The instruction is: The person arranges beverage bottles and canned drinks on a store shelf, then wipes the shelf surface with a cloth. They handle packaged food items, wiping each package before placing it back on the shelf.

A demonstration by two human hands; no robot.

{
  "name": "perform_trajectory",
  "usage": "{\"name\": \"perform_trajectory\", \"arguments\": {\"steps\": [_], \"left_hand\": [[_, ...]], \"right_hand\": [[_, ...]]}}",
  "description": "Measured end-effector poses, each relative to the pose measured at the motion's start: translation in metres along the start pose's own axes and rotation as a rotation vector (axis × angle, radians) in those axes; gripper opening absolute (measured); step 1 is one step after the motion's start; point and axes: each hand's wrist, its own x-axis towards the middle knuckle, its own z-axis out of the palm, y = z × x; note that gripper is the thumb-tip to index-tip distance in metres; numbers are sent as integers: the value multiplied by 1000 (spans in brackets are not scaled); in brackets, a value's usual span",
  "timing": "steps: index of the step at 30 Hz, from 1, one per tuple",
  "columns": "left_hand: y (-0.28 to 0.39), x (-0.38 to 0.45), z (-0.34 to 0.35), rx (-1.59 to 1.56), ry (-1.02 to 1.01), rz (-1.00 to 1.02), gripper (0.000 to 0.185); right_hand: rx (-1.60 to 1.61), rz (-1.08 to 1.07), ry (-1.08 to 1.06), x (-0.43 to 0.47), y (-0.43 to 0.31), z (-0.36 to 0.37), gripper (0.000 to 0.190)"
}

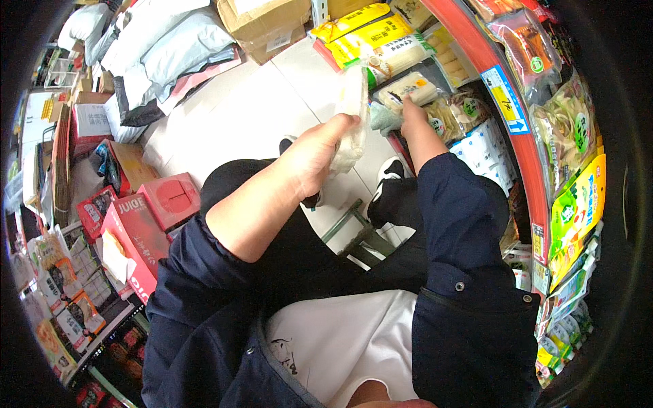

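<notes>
My left hand (315, 153) grips a clear-wrapped pack of pale contents (351, 122), held upright over the floor in front of my knees. Bright light washes out its upper part. To the right, my right hand (416, 120) reaches to the low shelf and pinches the near edge of a flat pack of white noodles (408, 91), thumb on top and the other fingers hidden. A grey-green cloth (383, 118) lies against that pack's lower left side. Just beyond are yellow noodle packs (375, 38), and bags of dried food (449, 116) lie close to my right wrist.
A red shelf edge (497, 97) with a price tag curves along my right, bearing bagged foods (566, 117). A cardboard box (265, 28) and grey mailing bags (178, 51) sit ahead on the tiled floor (255, 97). Red cartons (137, 229) stand left; a green-framed stool (352, 224) shows between my legs.
</notes>
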Motion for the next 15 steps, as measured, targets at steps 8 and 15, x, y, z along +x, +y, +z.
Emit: {"name": "perform_trajectory", "arguments": {"steps": [8,15], "left_hand": [[1,3,1,30,-5,28,41],[-1,17,5,89,1,35,40]], "right_hand": [[-363,-194,10,4,-3,-7,61],[-655,-384,-87,1,-8,-34,43]]}}
